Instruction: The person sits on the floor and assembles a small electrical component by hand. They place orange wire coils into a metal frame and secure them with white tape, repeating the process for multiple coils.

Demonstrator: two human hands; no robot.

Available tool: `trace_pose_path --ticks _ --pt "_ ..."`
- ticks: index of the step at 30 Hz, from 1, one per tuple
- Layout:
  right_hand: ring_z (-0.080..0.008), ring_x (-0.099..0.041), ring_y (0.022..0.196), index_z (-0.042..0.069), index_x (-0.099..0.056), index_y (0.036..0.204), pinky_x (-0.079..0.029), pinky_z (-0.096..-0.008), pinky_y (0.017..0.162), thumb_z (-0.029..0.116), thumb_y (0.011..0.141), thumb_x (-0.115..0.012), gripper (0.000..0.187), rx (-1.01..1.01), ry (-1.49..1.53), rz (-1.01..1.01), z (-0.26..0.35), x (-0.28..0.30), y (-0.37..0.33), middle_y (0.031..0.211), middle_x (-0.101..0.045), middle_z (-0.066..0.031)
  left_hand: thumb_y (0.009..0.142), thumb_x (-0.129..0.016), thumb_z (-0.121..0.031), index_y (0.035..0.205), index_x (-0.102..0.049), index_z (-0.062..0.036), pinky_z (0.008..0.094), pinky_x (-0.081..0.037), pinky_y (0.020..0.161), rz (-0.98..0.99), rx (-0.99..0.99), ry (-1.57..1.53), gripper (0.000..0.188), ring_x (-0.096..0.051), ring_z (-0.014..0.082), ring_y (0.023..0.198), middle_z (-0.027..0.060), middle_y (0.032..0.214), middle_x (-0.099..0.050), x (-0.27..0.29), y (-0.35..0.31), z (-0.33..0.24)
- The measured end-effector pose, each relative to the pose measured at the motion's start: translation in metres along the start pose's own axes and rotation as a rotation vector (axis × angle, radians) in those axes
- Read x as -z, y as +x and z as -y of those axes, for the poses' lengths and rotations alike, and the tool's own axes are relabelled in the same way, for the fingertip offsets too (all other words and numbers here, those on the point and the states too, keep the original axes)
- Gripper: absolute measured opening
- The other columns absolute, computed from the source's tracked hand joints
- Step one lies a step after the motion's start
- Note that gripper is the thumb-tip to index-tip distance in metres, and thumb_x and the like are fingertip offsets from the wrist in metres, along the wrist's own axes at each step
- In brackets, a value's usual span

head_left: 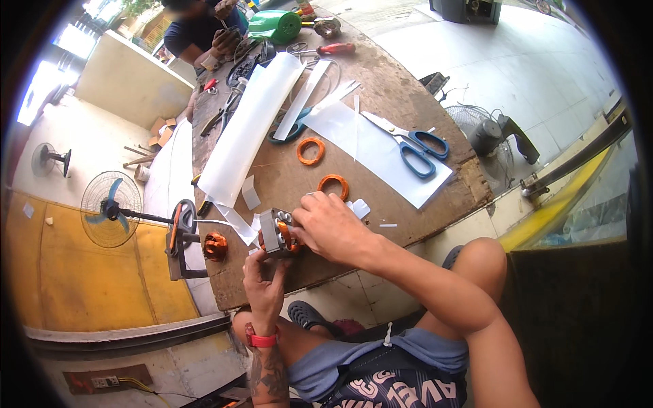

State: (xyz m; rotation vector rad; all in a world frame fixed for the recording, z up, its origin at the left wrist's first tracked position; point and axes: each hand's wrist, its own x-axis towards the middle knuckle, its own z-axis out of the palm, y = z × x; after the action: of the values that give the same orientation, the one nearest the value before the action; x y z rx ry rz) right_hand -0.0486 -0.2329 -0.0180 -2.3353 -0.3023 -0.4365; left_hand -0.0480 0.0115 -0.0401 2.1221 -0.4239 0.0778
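Observation:
A grey laminated motor stator (271, 234) with orange copper windings is held between my two hands over the near edge of the wooden table. Fingers and thumb of my left hand (264, 282) grip it from below. From the right, my right hand (328, 224) closes its fingers on the winding side; its fingertips are partly hidden. Just beyond my right hand lies an orange copper coil ring (343, 183), with a second copper coil (300, 153) farther off. A wound copper piece (215, 246) sits left of the stator. Small white paper pieces (250, 193) lie about.
Blue-handled scissors (401, 134) rest on a white sheet (333, 126); another pair (292, 130) lies behind. A translucent rolled sheet (252, 129) spans the table's left side. A red-handled screwdriver (335, 49) and green roll (275, 27) are farther back, near another person (201, 30). A fan (111, 209) stands left.

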Motion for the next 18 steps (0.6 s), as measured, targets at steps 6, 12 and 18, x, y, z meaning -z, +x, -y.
trace_pose_path --ticks 6,12,18 --pt "-0.0285 -0.063 0.106 0.002 -0.073 0.108 -0.048 -0.0418 0.095 0.02 0.101 -0.064 0.02 -0.112 -0.191 -0.072 -0.021 0.022 0.015 0.107 -0.068 -0.015 0.096 -0.073 0.002 0.13 -0.058 -0.0002 0.0299 -0.053 0.09 0.117 -0.216 0.177 0.037 -0.067 0.0156 0.102 0.0077 0.119 -0.063 0.012 0.011 -0.001" --pt "-0.0281 -0.063 0.105 -0.001 -0.069 0.124 -0.048 -0.0404 0.096 0.01 0.09 -0.069 0.036 0.006 -0.31 -0.255 -0.004 0.029 -0.012 0.109 -0.068 -0.0139 0.096 -0.073 0.003 0.129 -0.058 -0.0004 0.0314 -0.051 0.093 0.163 -0.19 0.154 0.036 -0.066 0.0173 0.104 0.0082 0.116 -0.061 0.014 0.015 -0.006" --pt "-0.0304 -0.059 0.114 0.004 -0.068 0.128 -0.048 -0.0442 0.099 0.022 0.088 -0.079 0.045 0.095 -0.025 -0.004 0.017 0.017 -0.041 0.121 -0.063 -0.0121 0.091 -0.081 -0.005 0.128 -0.064 -0.0028 0.0347 -0.051 0.09 0.132 -0.09 -0.005 0.041 -0.062 0.0236 0.102 0.0112 0.114 -0.059 0.011 0.011 -0.001"
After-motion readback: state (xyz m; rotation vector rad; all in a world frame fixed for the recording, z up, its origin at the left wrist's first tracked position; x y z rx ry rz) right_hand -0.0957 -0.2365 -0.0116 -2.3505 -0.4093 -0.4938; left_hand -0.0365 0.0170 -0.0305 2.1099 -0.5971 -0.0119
